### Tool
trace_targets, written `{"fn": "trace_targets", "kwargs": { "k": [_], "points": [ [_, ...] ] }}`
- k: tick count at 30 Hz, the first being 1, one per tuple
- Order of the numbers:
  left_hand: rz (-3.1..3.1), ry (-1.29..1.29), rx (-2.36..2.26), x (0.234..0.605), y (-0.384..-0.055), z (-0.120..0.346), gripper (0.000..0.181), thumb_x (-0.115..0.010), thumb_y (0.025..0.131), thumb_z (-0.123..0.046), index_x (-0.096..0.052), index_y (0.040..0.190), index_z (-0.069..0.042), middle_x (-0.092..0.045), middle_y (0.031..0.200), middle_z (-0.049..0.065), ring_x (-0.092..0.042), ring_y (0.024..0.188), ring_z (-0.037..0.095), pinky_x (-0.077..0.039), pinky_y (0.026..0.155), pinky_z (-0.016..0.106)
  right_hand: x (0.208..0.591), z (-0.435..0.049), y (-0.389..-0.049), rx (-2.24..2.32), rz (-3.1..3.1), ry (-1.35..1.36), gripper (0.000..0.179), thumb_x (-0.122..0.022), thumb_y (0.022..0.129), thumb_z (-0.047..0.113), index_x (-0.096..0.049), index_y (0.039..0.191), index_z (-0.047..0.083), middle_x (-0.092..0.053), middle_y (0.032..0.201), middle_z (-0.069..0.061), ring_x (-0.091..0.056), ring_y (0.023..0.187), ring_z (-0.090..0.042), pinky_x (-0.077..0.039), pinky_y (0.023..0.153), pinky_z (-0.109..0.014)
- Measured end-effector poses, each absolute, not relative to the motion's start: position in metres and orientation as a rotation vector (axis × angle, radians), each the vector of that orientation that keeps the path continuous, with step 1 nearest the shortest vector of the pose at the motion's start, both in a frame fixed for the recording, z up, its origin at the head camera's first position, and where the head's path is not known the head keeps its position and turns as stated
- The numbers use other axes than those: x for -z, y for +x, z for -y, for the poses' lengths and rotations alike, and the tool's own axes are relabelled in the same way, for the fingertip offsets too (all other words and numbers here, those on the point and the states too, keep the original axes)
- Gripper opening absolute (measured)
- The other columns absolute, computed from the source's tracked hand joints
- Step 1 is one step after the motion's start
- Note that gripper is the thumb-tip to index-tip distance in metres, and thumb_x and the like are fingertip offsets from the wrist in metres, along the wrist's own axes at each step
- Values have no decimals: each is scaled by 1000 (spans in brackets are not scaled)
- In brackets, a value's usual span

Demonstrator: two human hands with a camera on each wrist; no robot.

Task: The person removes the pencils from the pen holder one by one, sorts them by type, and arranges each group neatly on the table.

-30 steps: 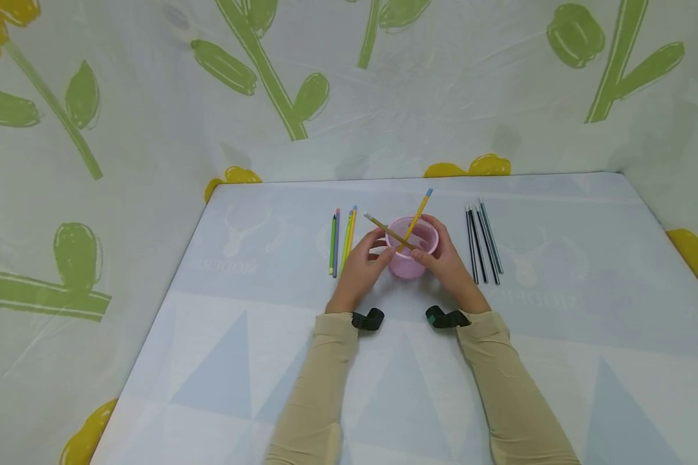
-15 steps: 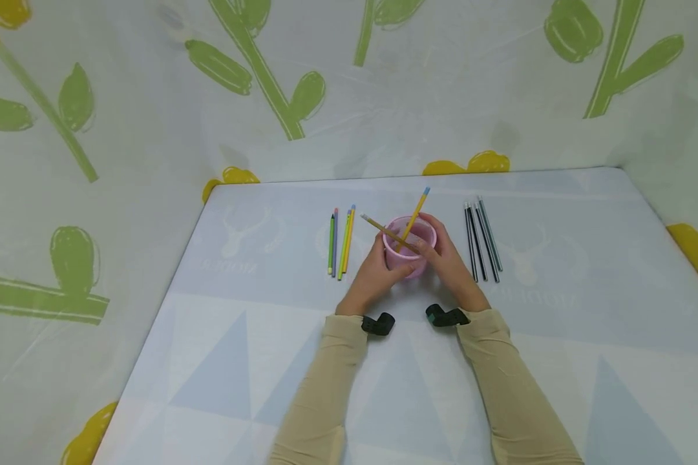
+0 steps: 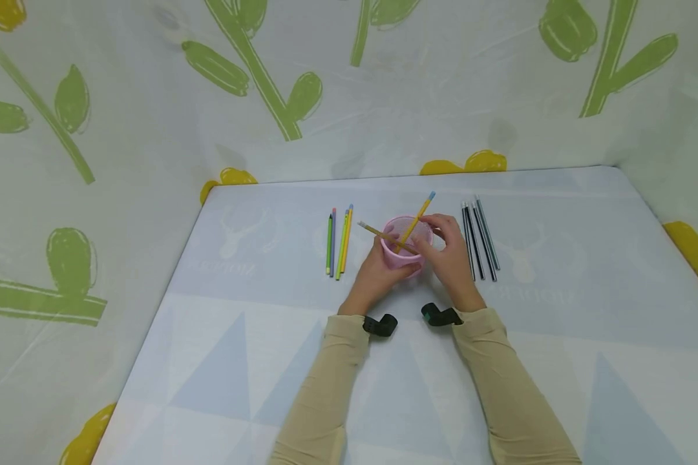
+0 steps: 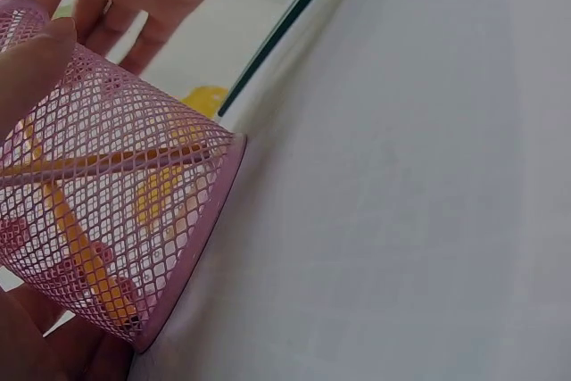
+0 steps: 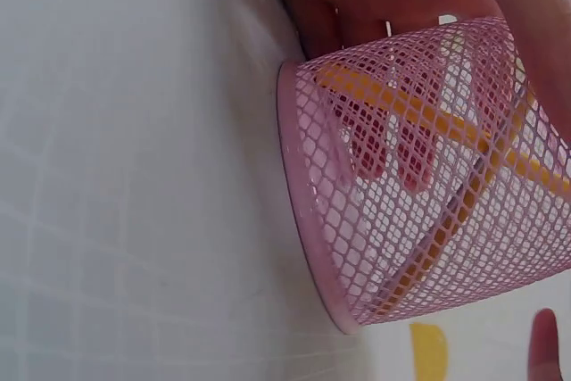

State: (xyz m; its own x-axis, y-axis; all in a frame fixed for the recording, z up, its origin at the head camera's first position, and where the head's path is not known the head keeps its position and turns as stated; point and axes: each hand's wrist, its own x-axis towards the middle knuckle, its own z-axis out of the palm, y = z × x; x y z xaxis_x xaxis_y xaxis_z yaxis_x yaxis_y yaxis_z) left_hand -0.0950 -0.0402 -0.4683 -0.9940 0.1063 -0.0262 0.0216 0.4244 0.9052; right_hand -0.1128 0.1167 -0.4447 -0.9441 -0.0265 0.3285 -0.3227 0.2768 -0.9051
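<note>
A pink mesh pencil cup stands on the table between my two hands. My left hand grips it from the left, with the thumb across the near side and the other fingers behind the mesh. A yellow pencil with a blue end leans right inside the cup, crossing a brownish-gold pencil that leans left. My right hand is at the cup's right side, thumb near the rim and fingers loosely bent. In the left wrist view those right fingers stand off the mesh.
Several coloured pencils, green, purple, lime and yellow, lie side by side left of the cup. Several dark pencils lie to the right, close beside my right wrist. The pale patterned table meets a flowered curtain at its back edge.
My left hand has moved right and wrapped farther round the cup. My right fingers have loosened from its right side. The yellow pencil has shifted slightly toward the right.
</note>
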Motion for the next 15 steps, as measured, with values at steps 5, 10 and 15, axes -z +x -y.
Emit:
{"fn": "trace_targets", "kwargs": {
  "k": [5,10,15],
  "points": [
    [-2604,138,-1626,471,-95,40,86,-70,62,-60,-30,131,-28,-41,129,-9,-42,112,8,-38,93,33,441,-116,-110,-1501,2255,360,25,-67,79,22,-63,102,11,-51,107,0,-41,104,-16,-35,89,-35],
    [-2602,141,-1622,472,-95,40,89,-70,62,-60,-28,134,-28,-42,129,-10,-42,113,7,-36,94,33,438,-115,-108,-1332,2215,480,20,-66,79,16,-66,97,8,-58,101,-3,-45,99,-19,-35,84,-34],
    [-2592,108,-1616,470,-95,41,98,-66,58,-68,-21,137,-31,-40,131,-8,-41,114,9,-37,93,34,436,-113,-108,-1326,2256,621,24,-67,80,18,-65,103,12,-58,107,-1,-46,103,-17,-38,87,-35]
  ]
}}
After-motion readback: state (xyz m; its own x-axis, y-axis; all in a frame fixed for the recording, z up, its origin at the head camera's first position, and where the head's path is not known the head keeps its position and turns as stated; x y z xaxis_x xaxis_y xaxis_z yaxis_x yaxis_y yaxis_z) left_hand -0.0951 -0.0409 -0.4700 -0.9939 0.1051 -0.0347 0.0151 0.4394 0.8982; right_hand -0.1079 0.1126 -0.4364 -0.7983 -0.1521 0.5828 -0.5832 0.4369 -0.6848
